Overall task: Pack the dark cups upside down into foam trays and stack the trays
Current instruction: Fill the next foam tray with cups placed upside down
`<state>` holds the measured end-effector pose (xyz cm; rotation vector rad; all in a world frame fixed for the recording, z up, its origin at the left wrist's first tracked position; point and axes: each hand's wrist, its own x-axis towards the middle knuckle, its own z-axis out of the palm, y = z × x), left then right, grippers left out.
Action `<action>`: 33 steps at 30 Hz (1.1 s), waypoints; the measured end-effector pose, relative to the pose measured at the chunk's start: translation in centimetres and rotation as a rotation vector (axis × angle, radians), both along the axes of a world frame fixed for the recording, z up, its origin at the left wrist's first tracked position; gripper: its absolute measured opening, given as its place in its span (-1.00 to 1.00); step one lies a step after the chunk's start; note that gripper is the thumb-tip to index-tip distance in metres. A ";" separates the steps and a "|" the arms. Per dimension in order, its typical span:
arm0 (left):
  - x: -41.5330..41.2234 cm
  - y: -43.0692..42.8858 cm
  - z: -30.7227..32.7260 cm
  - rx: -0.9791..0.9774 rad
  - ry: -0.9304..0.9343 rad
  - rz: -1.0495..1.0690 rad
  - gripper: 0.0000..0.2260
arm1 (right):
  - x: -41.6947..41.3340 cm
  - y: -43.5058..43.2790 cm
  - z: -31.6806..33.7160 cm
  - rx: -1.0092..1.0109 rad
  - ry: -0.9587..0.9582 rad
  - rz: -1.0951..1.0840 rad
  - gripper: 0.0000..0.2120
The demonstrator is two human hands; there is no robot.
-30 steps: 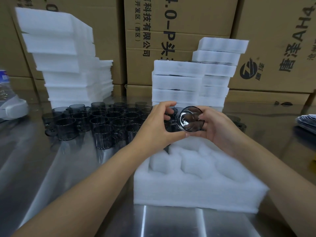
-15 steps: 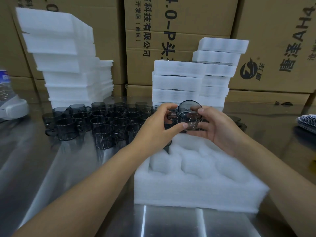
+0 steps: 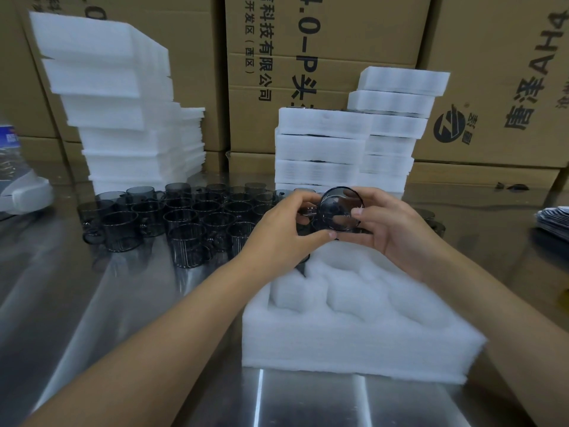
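Both hands hold one dark see-through cup (image 3: 338, 209) in the air above the far edge of a white foam tray (image 3: 354, 343). The cup lies on its side with its round opening turned toward me and its handle to the left. My left hand (image 3: 283, 232) grips it from the left, thumb under the rim. My right hand (image 3: 391, 226) grips it from the right. The tray's pockets that I can see hold no cups. Several more dark cups (image 3: 184, 220) stand upright in rows on the metal table (image 3: 77, 303) to the left.
Two stacks of foam trays (image 3: 348, 149) stand behind my hands. A taller stack of foam sheets (image 3: 117, 103) rises at the back left. Cardboard boxes (image 3: 338, 41) wall off the rear. A plastic bottle (image 3: 9, 161) is at the far left, a pile of packets (image 3: 554, 217) at the right edge.
The cup has been turned in my hands: its opening faced me, then tipped upward, and now faces me again. Both hands stayed above the tray's far edge.
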<state>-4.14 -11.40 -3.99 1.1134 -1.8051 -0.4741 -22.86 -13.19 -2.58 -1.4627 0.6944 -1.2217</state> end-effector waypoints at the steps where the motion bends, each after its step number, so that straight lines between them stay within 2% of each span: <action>1: 0.0 0.0 0.0 0.000 0.002 -0.004 -0.59 | 0.0 0.0 0.0 -0.001 0.002 -0.003 -0.72; 11: 0.1 0.1 -0.1 -0.013 0.002 -0.036 -0.51 | -0.1 0.2 0.2 -0.077 0.059 -0.074 -0.61; 19: 0.0 0.2 0.2 -0.014 0.095 -0.089 -0.54 | -0.3 0.0 0.3 -0.090 -0.046 -0.157 -0.74; 26: 0.0 0.3 0.2 0.034 0.164 -0.026 -0.80 | -0.2 -0.3 0.2 -0.038 -0.084 -0.195 -0.80; 30: -0.1 0.2 0.3 0.050 0.204 -0.002 -0.92 | -0.2 -0.2 0.3 -0.034 -0.020 -0.236 -0.85; 33: 0.0 0.0 0.2 0.033 0.212 -0.013 -0.88 | -0.2 0.0 0.4 -0.044 0.004 -0.298 -0.91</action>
